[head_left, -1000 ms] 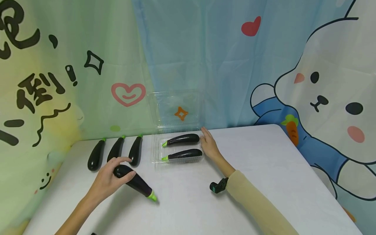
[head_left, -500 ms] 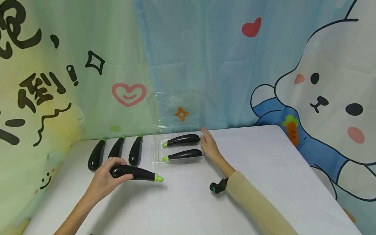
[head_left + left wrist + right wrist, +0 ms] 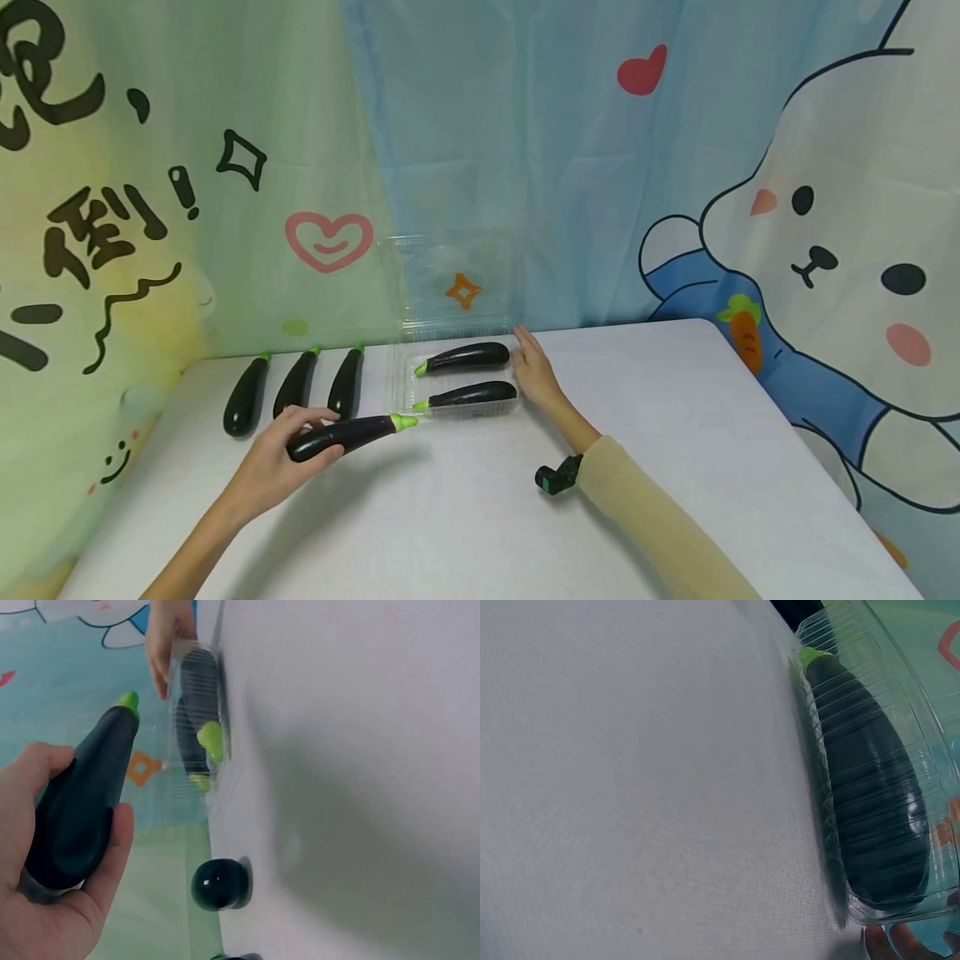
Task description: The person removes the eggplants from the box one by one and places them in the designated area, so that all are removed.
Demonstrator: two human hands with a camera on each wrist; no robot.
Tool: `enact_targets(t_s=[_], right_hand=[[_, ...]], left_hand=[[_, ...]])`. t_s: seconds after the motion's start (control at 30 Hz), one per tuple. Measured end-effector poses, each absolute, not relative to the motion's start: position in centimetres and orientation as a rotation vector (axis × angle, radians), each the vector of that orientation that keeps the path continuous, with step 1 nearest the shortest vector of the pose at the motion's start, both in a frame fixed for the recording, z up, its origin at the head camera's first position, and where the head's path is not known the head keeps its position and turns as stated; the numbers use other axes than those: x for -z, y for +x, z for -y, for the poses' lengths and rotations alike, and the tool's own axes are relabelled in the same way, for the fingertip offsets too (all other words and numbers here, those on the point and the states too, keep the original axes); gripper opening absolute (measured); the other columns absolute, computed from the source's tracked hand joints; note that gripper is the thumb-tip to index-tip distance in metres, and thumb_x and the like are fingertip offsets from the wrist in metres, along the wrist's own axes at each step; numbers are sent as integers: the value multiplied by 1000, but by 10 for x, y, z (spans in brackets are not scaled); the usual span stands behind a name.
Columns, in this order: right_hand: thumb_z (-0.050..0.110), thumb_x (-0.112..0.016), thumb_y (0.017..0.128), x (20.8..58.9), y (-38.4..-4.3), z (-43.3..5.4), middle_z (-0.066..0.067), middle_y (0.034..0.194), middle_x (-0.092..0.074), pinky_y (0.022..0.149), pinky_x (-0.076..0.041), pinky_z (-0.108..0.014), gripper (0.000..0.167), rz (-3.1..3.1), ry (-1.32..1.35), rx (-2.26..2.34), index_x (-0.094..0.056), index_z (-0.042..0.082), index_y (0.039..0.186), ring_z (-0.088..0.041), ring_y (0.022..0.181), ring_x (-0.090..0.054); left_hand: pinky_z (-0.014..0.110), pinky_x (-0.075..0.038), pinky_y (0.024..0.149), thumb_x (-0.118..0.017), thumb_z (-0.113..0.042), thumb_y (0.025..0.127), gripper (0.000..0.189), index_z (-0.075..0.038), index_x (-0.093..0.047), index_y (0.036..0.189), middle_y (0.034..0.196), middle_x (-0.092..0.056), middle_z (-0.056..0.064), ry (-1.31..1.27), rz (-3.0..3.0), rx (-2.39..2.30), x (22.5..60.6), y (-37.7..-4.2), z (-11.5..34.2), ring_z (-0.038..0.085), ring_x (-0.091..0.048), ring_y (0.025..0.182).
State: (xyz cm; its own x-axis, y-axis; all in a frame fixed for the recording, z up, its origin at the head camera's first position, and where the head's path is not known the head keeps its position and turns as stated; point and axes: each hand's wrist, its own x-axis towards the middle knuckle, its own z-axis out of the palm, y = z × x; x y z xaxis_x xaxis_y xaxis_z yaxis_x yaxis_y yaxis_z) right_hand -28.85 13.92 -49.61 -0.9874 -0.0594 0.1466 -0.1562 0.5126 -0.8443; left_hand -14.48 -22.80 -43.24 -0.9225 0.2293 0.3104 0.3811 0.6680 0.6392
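Note:
My left hand point(image 3: 270, 467) grips a dark purple eggplant point(image 3: 352, 433) by its thick end, thumb on one side and fingers on the other. Its green stem points right, and a shadow falls on the table below. In the left wrist view that eggplant point(image 3: 84, 799) is raised off the white surface. A clear plastic clamshell box point(image 3: 401, 385) stands with two eggplants lying inside, one behind point(image 3: 468, 356) and one in front point(image 3: 476, 392). My right hand point(image 3: 536, 371) rests against its right end, fingers extended; fingertips point(image 3: 904, 943) show at the box's corner in the right wrist view.
Three more eggplants lie side by side left of the box: one far left point(image 3: 245, 398), one between point(image 3: 296, 379), one nearest the box point(image 3: 345, 382). The raised clear lid point(image 3: 427, 258) stands before a printed curtain point(image 3: 570, 183). A white cloth covers the table point(image 3: 480, 517).
The eggplant in my left hand has swung from stem pointing down and toward me to stem pointing right and slightly up, near the box. The right hand has stayed at the box.

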Motion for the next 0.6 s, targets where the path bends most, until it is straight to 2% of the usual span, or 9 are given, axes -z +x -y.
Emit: enact_targets(t_s=[0.17, 0.27, 0.37, 0.47, 0.53, 0.6], right_hand=[[10, -33, 104, 494, -288, -139, -19, 160, -23, 121, -18, -47, 48, 2640, 178, -1513, -29, -3, 150, -31, 146, -27], [10, -33, 104, 494, -287, -139, -19, 160, -22, 121, -17, -47, 48, 2644, 182, -1510, -29, -3, 150, -31, 149, -22], [9, -33, 103, 494, -287, -139, -20, 160, -22, 121, -17, -48, 48, 2649, 187, -1505, -29, -4, 150, -32, 149, -20], [8, -33, 103, 494, -287, -139, -21, 160, -22, 121, -17, -48, 49, 2651, 191, -1503, -28, -4, 150, -33, 149, -21], [9, -33, 103, 494, -287, -139, -20, 160, -22, 121, -17, -48, 49, 2649, 190, -1507, -28, -4, 150, -32, 148, -23], [9, -33, 103, 493, -286, -138, -20, 160, -22, 121, -17, -48, 49, 2647, 191, -1509, -28, -4, 150, -32, 148, -22]], left_hand=[[22, -44, 68, -72, -27, 87, 37, -19, -67, 123, 105, -55, 1, -470, 2766, 1053, 432, -143, 225, 15, -49, 92], [23, -46, 68, -68, -29, 91, 35, -18, -66, 124, 110, -59, 4, -437, 2787, 1054, 431, -142, 224, 17, -52, 93], [23, -47, 65, -65, -31, 93, 37, -16, -63, 126, 114, -66, 10, -382, 2803, 1056, 430, -141, 224, 16, -56, 87], [23, -46, 59, -66, -32, 92, 40, -15, -61, 128, 110, -69, 15, -333, 2820, 1064, 429, -141, 224, 13, -56, 77], [23, -46, 56, -69, -30, 90, 40, -15, -62, 126, 104, -70, 15, -325, 2820, 1088, 430, -141, 224, 10, -56, 71], [23, -48, 56, -71, -24, 88, 38, -15, -61, 124, 106, -69, 14, -343, 2808, 1118, 430, -141, 223, 7, -59, 72]])
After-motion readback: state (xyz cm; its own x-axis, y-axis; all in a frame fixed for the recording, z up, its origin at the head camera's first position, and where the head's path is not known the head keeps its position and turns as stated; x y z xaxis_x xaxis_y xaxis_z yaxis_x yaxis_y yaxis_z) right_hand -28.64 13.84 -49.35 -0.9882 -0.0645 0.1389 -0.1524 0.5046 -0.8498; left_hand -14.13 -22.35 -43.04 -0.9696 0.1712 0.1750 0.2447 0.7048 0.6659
